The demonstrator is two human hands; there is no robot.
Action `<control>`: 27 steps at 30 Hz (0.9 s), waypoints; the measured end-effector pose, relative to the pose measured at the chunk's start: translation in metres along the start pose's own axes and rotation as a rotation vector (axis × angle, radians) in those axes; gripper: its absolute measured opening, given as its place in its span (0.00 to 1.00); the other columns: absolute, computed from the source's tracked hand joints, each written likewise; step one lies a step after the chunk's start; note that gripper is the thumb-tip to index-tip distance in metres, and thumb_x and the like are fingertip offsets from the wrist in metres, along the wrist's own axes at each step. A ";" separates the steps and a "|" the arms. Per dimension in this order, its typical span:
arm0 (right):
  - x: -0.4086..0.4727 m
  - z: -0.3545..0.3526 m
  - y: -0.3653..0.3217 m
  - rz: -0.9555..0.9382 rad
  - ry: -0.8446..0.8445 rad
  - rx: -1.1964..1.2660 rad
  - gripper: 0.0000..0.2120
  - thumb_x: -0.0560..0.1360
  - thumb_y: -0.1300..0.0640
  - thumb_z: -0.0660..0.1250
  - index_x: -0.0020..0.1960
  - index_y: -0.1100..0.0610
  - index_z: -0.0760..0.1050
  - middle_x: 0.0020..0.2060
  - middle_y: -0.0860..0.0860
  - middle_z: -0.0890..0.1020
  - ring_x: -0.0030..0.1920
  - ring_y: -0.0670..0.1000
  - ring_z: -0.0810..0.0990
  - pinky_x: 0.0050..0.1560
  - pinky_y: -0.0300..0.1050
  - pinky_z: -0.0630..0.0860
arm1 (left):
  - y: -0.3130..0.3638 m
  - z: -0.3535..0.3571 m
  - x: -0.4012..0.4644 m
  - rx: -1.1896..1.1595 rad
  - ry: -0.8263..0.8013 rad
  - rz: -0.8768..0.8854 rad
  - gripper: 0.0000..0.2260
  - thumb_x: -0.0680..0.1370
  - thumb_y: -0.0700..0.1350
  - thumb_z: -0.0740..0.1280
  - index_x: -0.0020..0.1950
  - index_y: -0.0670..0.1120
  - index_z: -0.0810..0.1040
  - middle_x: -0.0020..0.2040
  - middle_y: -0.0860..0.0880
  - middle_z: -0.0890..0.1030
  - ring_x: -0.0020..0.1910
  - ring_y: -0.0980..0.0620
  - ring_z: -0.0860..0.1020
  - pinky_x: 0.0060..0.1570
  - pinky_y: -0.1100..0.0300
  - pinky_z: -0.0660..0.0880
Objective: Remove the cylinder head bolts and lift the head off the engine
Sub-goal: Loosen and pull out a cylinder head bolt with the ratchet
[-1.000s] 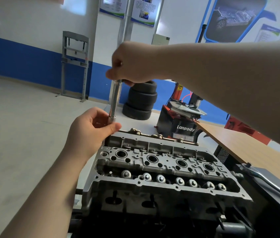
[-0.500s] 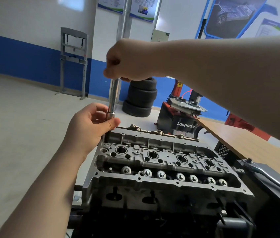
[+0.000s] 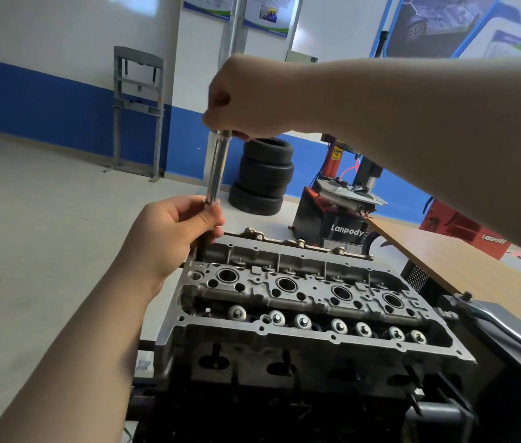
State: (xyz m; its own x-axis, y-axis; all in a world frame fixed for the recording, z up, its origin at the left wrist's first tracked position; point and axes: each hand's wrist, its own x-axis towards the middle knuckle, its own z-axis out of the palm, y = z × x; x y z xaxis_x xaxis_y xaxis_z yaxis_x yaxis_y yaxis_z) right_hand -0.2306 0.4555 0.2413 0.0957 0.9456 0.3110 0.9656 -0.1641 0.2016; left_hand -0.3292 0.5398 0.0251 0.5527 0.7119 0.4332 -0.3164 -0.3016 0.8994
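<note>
Right hand (image 3: 249,97) grips the top of the upright extension bar (image 3: 218,167); left hand (image 3: 173,235) pinches its lower end above the cylinder head (image 3: 300,298). Keep the bar vertical and seated squarely while turning.

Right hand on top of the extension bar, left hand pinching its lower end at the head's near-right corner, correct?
Not quite. The head view shows the left hand pinching the extension bar at the cylinder head's far-left corner. The right hand does grip the top.

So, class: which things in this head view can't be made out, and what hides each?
- Bolt under the extension bar: hidden by left hand.
- Bar's top: hidden inside right hand.
- Ratchet: handle cut off at right edge.
- Wall posters: text too small.
</note>
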 end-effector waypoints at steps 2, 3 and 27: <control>-0.006 -0.004 0.001 -0.066 -0.029 0.033 0.07 0.83 0.54 0.65 0.51 0.52 0.81 0.40 0.45 0.83 0.36 0.41 0.81 0.35 0.27 0.76 | -0.001 -0.005 0.001 -0.052 -0.086 -0.051 0.08 0.80 0.50 0.71 0.57 0.52 0.86 0.52 0.48 0.89 0.54 0.44 0.88 0.59 0.46 0.83; -0.008 -0.005 0.001 -0.102 -0.033 0.078 0.06 0.82 0.57 0.66 0.52 0.50 0.82 0.42 0.45 0.84 0.39 0.41 0.83 0.38 0.27 0.77 | -0.001 -0.007 0.002 0.006 -0.088 -0.041 0.07 0.81 0.47 0.71 0.58 0.52 0.86 0.52 0.49 0.89 0.53 0.45 0.88 0.59 0.46 0.83; 0.003 0.006 0.005 0.018 -0.029 0.009 0.16 0.82 0.43 0.65 0.46 0.55 0.80 0.30 0.48 0.83 0.28 0.46 0.80 0.27 0.37 0.75 | -0.001 -0.009 0.000 0.127 0.163 0.088 0.15 0.65 0.53 0.82 0.50 0.58 0.87 0.46 0.57 0.89 0.47 0.55 0.88 0.49 0.53 0.86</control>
State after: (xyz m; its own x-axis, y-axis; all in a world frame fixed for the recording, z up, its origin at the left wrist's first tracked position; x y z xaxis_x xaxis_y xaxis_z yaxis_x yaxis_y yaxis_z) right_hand -0.2238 0.4588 0.2375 0.1196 0.9504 0.2871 0.9658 -0.1783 0.1880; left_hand -0.3356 0.5461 0.0241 0.3924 0.7692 0.5044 -0.2523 -0.4373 0.8632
